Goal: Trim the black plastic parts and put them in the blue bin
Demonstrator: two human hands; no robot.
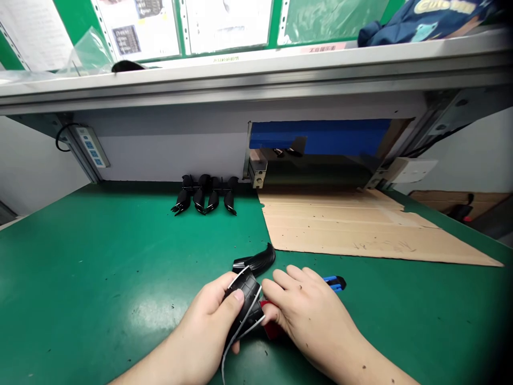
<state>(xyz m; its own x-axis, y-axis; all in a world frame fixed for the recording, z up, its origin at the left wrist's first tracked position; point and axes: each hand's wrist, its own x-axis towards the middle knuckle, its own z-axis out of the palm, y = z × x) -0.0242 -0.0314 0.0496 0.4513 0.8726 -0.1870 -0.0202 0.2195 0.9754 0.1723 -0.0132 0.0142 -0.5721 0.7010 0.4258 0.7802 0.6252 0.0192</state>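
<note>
My left hand (208, 326) grips a curved black plastic part (246, 291), its thumb pressed on the ribbed inner face. A thin pale grey strip (240, 323) peels away along the part's edge and hangs down in a loose tail. Closed beside the part's right edge, my right hand (302, 305) holds a red object (273, 327), mostly hidden under the fingers; its kind cannot be made out. Just beyond both hands, another curved black plastic piece (256, 260) lies on the green table. A blue and black utility knife (335, 283) pokes out behind my right hand.
Several black curved pieces (205, 195) stand in a row at the back of the green table (100, 278). Flat cardboard (340, 224) covers the back right, before an opening in the panel. A white shelf (256, 69) overhangs the table; a power strip (93, 147) is at left.
</note>
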